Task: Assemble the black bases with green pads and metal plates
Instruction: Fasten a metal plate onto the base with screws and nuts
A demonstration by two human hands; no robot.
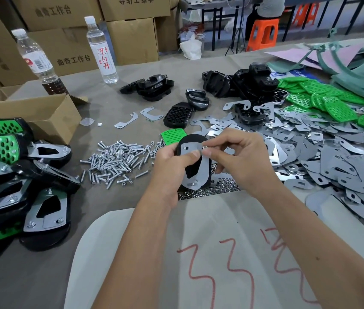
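So at this point the left hand (172,161) was gripping the oval black plastic base (195,161) held up over the middle of the counter (109,103), fingers wrapped round its left edge and the thumb pressed flat on the thin grey metal plate with the cut-out (203,172) that sat on top of it. The right hand (241,157) came in from 3 o'clock with its fingers pinched together on what looked like a small nut or screw head (204,147) at the plate's upper right hole; too small to say which. My read: the base looked like stiff, light plastic, easy to hold by the rim, while the plate looked thin and springy with sharpish edges, so pinning it with the thumb near a hole seemed the sane grip, otherwise it would probably slide off alignment. The tiny fastener was the fiddly bit, smooth and easy to drop. A pile of silver screws (116,161) lay at 9 o'clock from the hands, loose small nuts (218,188) just under them, a heap of spare grey plates (332,157) at 3 o'clock, bright green perforated pads (323,97) at 1 o'clock, bare black bases (250,83) at 12, and finished black-and-green assemblies (20,175) stacked at far 9 o'clock.
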